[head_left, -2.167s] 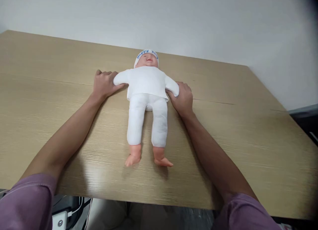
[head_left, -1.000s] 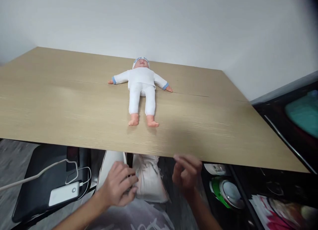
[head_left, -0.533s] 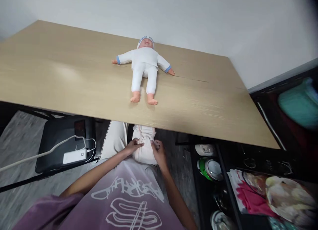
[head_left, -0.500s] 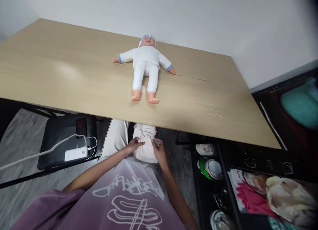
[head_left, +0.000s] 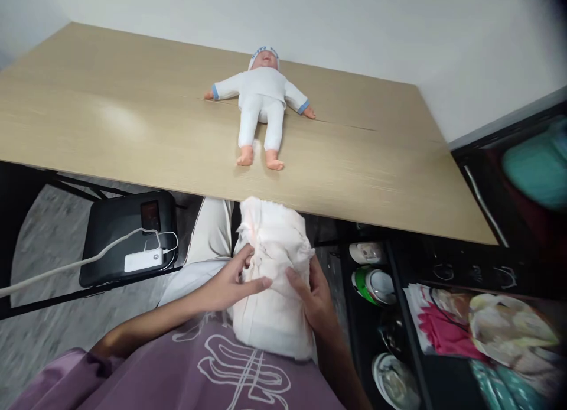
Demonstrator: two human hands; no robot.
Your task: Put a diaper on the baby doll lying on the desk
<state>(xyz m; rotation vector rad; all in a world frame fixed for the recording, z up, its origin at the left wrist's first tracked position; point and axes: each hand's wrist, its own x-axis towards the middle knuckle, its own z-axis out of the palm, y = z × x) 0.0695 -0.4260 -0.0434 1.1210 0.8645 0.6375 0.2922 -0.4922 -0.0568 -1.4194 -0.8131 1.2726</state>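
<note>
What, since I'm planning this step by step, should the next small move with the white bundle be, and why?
Probably lift the white cloth bundle over the edge of the table and lay it on bare wood in front of the doll. The left hand and right hand both hold it below the tabletop, and the doll lies face up, arms spread, untouched.

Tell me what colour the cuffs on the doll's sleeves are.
Blue cuffs on a white doll, seen best in the head view.
</note>
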